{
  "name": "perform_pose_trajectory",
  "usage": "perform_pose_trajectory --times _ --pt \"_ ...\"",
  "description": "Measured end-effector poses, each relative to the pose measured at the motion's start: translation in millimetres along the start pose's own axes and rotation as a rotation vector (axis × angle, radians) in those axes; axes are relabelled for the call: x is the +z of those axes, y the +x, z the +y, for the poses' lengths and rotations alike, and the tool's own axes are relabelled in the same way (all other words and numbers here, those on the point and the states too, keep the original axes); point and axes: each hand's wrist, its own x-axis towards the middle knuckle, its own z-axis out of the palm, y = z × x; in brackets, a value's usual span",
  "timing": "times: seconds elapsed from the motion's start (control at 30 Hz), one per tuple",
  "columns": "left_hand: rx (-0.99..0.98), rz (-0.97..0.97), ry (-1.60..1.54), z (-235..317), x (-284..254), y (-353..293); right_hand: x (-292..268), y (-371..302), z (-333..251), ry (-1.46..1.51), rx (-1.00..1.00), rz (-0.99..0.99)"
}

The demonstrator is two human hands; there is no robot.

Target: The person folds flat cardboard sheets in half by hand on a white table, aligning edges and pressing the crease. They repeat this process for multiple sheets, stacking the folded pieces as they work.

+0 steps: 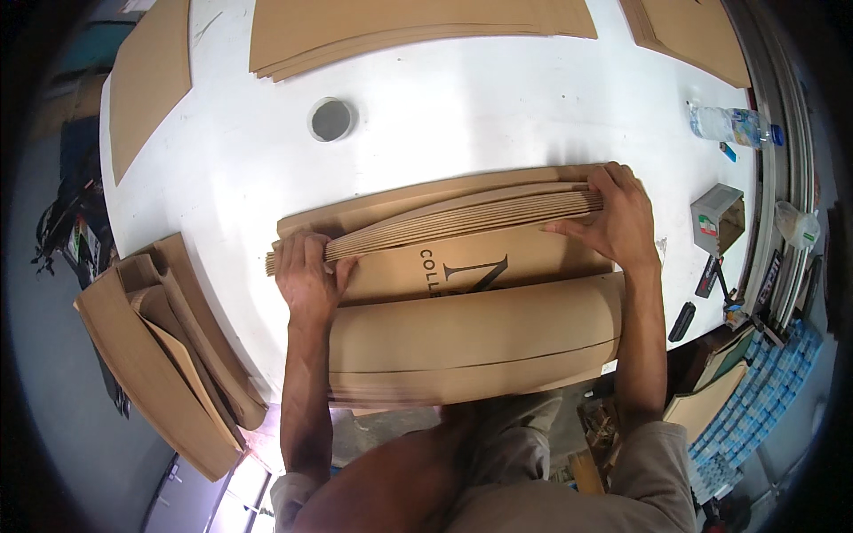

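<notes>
I see the left hand (pixel 306 274) and right hand (pixel 624 218) both clamped on stacked cardboard sheets (pixel 462 219), which span between them on the white table (pixel 444 115). A curved cardboard panel (pixel 475 333) lies just nearer me than the grip; right of it stands a small box (pixel 706 222), with a plastic bottle (pixel 729 126) farther off.

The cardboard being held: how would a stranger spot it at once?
Find the white table, then its near edge. There lies a brown cardboard stack, curled over, with large dark lettering. Unlike other cardboard nearby, it has the left hand and right hand gripping it.
</notes>
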Motion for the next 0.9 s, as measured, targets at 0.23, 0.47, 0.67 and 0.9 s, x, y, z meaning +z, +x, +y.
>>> perform_pose_trajectory --times 0.23,0.47,0.67,0.9 --pt "-0.045 -0.023 -0.016 -1.6 2.4 1.9 6.0 1.5 14.9 -0.107 0.064 -0.018" --pt "-0.055 -0.094 -0.017 -0.5 2.9 11.8 10.3 -4.0 18.0 0.009 -0.072 0.005" --pt "-0.056 -0.115 -0.02 0.1 0.1 14.4 11.6 0.3 10.4 0.039 -0.16 -0.033" --pt "-0.008 -0.143 -0.016 2.4 -0.9 19.3 17.3 8.6 -3.0 0.123 -0.128 -0.123"
